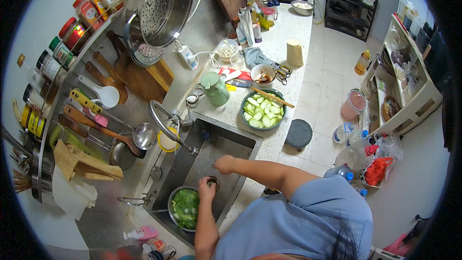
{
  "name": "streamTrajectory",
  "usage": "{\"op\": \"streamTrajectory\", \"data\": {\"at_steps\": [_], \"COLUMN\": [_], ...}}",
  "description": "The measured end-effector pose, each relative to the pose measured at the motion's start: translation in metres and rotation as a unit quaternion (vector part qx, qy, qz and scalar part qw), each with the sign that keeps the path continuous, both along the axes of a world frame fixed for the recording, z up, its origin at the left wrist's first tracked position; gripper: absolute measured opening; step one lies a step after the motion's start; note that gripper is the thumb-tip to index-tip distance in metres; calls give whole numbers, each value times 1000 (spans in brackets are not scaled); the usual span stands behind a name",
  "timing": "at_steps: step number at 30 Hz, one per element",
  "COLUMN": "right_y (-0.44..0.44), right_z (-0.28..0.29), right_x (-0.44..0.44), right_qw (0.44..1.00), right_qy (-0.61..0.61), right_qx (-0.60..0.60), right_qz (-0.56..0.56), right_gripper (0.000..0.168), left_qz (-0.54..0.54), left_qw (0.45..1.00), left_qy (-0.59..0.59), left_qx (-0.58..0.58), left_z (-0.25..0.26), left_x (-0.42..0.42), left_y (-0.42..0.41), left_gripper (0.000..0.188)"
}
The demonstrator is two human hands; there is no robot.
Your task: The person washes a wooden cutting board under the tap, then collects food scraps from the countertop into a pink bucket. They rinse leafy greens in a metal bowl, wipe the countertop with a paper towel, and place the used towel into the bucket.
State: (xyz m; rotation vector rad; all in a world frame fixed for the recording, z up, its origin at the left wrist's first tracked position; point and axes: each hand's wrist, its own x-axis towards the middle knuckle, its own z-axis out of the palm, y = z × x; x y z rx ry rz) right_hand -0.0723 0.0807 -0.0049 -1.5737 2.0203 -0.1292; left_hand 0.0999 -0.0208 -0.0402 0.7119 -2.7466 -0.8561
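My left hand [207,189] is over the steel sink [209,160], its fingers on the rim of a small dark round object [213,183], perhaps a drain strainer or small bowl. Just left of it, a metal bowl [184,207] of green leaves in water sits in the sink. My right hand [224,164] hangs over the sink basin, its fingers curled; whether it holds anything is hidden. Above the basin arches the metal faucet [162,126]. Beyond the sink, a green basin of sliced pale-green vegetable [263,110] stands on the counter with wooden chopsticks [272,97] across its rim.
A green pitcher [215,88], a bowl with a spoon [262,74] and scissors [282,72] stand farther along the counter. Ladles and spatulas hang on the left wall beneath a jar rack, near a steel steamer pot [158,7]. A dark stool [299,133] is on the floor.
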Motion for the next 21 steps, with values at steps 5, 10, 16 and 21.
{"op": "streamTrajectory", "data": {"at_steps": [5,10,16,21], "right_y": [0,8,20,48], "right_z": [19,12,81,166], "right_x": [11,26,22,24], "right_qw": [984,988,985,806], "right_qy": [3,91,-35,-356], "right_qx": [-170,-113,-170,-470], "right_qz": [-56,-44,21,-46], "right_gripper": [19,41,63,41], "left_qz": [95,60,-71,3], "left_qw": [995,991,984,895], "left_qy": [30,-111,-54,403], "left_qx": [-24,52,153,192], "left_z": [39,36,98,198], "left_x": [-10,-4,2,10], "left_y": [-4,0,-32,19], "left_gripper": [18,36,77,37]}}
